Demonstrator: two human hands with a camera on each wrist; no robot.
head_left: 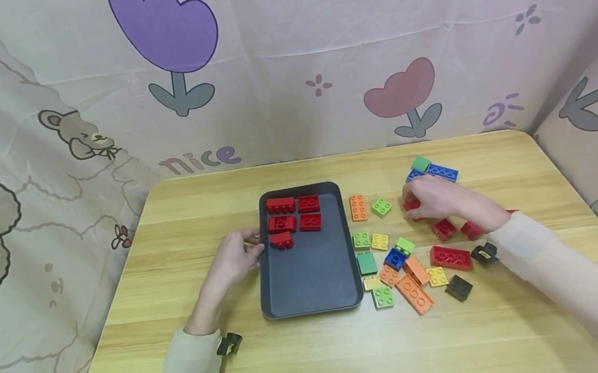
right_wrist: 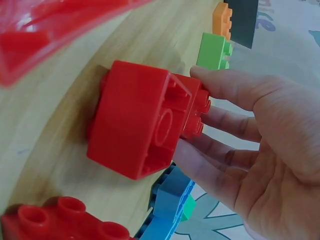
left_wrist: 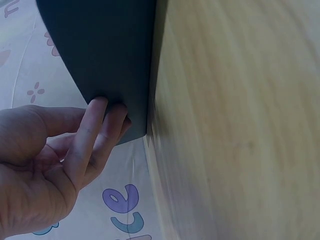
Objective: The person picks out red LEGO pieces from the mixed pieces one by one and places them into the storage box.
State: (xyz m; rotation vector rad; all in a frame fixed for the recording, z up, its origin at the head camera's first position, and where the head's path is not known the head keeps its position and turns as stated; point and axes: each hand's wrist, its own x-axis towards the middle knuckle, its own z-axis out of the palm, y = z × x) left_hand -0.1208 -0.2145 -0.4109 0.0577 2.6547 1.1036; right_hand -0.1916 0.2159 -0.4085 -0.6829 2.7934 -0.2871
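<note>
At the left edge of a dark grey tray point(head_left: 315, 283), my left hand point(head_left: 234, 256) has its fingertips against the outer wall, as the left wrist view shows with the fingers point(left_wrist: 92, 135) fairly straight. Several red bricks point(head_left: 281, 205) lie inside the tray, toward its upper left. Over on the right side of the table, my right hand point(head_left: 433, 194) pinches a red building brick point(right_wrist: 194, 112) between thumb and fingers. Another red brick point(right_wrist: 127, 117), its hollow side showing, overlaps it in the right wrist view.
Loose bricks lie right of the tray: an orange brick point(head_left: 358, 208), a green brick point(head_left: 381, 207), a black brick point(head_left: 459, 287) and several others. A long red brick point(head_left: 451, 257) lies below my right hand. Blue bricks point(head_left: 442, 172) lie behind it. A printed curtain point(head_left: 288, 89) hangs behind the table.
</note>
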